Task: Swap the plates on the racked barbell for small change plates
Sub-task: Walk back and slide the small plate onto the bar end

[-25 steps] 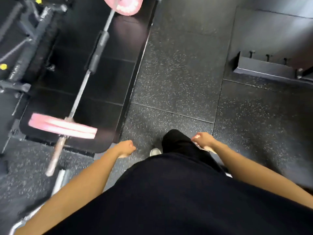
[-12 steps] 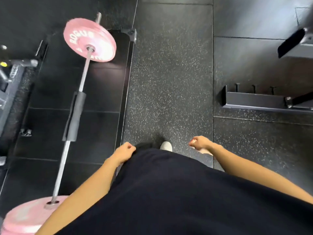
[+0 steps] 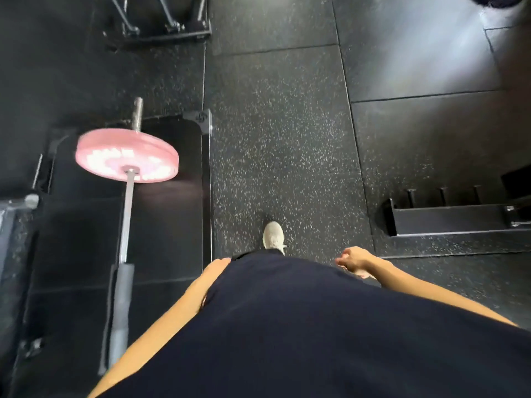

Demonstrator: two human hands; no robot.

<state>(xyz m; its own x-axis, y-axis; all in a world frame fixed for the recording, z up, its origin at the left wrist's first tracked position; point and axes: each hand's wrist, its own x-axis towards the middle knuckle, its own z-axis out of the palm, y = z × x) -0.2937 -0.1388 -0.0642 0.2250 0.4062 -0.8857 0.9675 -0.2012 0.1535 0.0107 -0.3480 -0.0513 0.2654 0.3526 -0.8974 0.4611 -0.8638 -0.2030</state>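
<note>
Your view looks straight down at a speckled black rubber floor (image 3: 275,139). Barbell (image 3: 126,219) runs near-to-far on the left side, over a smooth dark platform (image 3: 166,225). One pink plate (image 3: 126,158) sits on its far end, with the bare sleeve tip poking out beyond it. A black pad (image 3: 122,305) wraps the shaft nearer to you. The bar's near end is out of frame.

Your left hand (image 3: 218,267) hangs at your hip, mostly hidden behind your dark shirt (image 3: 301,326); can't tell if it's curled or flat. It holds nothing I can see. Your right hand (image 3: 355,258) is out from your right side, fingers loosely curled, empty, well apart from the bar.

One pale sneaker (image 3: 273,235) shows just ahead of the shirt, on the speckled floor.

Right side: a low black storage tray with upright pegs (image 3: 448,216), pegs bare. Far left: black rack feet (image 3: 163,24) bolted down. Frame is motion-blurred; plate lettering unreadable.
</note>
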